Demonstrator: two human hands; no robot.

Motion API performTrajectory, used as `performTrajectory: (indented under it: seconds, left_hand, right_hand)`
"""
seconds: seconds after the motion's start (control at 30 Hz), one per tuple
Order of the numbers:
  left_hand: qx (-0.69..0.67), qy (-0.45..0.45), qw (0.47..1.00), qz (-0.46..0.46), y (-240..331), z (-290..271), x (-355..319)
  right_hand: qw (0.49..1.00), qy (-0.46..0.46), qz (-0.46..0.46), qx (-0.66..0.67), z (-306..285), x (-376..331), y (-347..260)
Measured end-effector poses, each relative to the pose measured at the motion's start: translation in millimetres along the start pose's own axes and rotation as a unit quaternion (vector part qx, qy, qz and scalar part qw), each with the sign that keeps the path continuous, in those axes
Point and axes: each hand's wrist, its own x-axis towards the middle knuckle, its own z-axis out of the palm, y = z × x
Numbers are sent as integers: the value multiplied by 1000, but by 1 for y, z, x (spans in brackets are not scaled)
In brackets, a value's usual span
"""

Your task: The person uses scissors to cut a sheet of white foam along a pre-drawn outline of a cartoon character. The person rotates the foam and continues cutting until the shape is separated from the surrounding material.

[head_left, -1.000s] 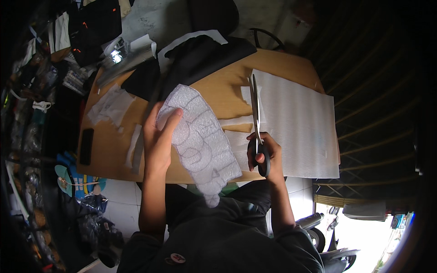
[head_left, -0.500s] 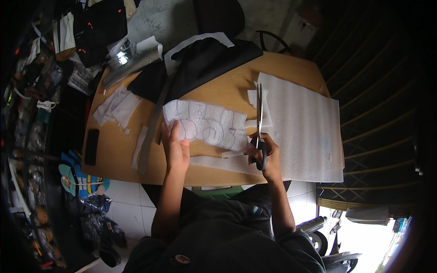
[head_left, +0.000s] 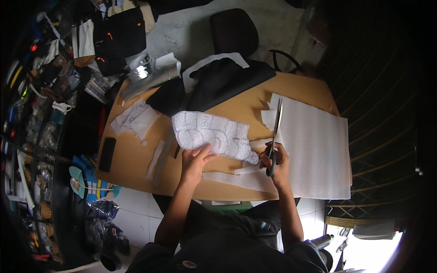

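A white foam cutout [head_left: 189, 125] with drawn dark outlines and curves is held up over the table. My left hand [head_left: 193, 164] grips its lower edge near the middle, thumb on the front face and other fingers partly hidden behind. In my right hand [head_left: 278, 166] is a pair of scissors [head_left: 278, 122], the dark handles around my fingers and the blades together, pointing away from me. The right fingertips are close beside the cutout's narrow right end; whether they touch it I cannot tell.
A large white foam sheet [head_left: 314, 150] covers the right of the wooden table [head_left: 232, 191]. Foam scraps [head_left: 136, 117], a dark phone [head_left: 107, 154] and foam strips lie around. Black fabric [head_left: 227, 84] and a silvery roll [head_left: 152, 79] are at the back. Crowded shelves stand left.
My left hand has shifted its hold from the cutout's left end to its lower middle. The cutout now faces up more flatly. The whole view has moved slightly; the scissors stay in my right hand.
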Motion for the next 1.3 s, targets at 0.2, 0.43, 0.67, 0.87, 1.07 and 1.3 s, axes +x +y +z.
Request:
performTrajectory:
  seconds: [0.2,0.43,0.67,0.87,1.07,1.3]
  left_hand:
    - [-71,95,988,99,71,-68,42]
    - [-11,54,992,114,99,-72,21]
    - [181,-108,977,46,91,-38,-3]
    - [191,-52,965,170,69,6,-17]
    - [-17,118,984,129,17,56,-34]
    - [-110,-42,992,-53,-15,76,-63]
  right_hand:
    - [1000,-17,22,10,-8,-8,2]
    - [999,-39,4,13,-2,-9,1]
    - [996,-91,-9,2,4,-12,-34]
    - [998,-66,-11,12,31,-28,-58]
    - [996,-25,52,69,75,-59,-71]
    - [973,217,-49,68,77,-35,-44]
